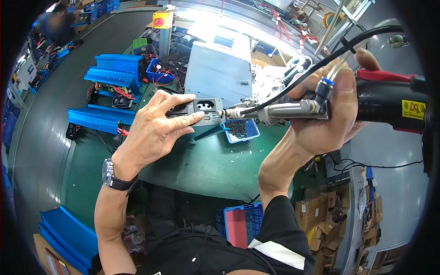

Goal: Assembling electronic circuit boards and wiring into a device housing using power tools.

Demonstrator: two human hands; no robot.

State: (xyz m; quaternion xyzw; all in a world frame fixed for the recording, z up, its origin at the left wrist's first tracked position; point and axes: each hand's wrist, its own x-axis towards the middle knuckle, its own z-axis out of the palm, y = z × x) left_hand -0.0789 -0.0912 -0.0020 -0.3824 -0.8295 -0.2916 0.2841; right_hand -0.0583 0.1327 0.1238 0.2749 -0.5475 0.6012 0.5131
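Note:
My left hand (151, 126), with a wristwatch (108, 173) on its wrist, grips a small grey panel (215, 120) over the bench. Its fingers lie above and below the panel's black power socket (205, 105). Wrapped round a black and red powered screwdriver (380, 101) is my right hand (337, 112). The tool lies sideways, with its metal nose (231, 113) against the panel's right edge. A cable and a hose run from it. Just under the nose sits a light blue tray (243, 130) of dark screws. What lies beneath my left palm is hidden.
Blue finned metal housings (98, 118) with wired parts stand on the left. Behind the panel is a grey metal box (217, 66), and a yellow box with a red emergency button (160, 20). A blue crate (240, 220) sits below the bench edge. Cardboard boxes (316, 208) fill the lower right.

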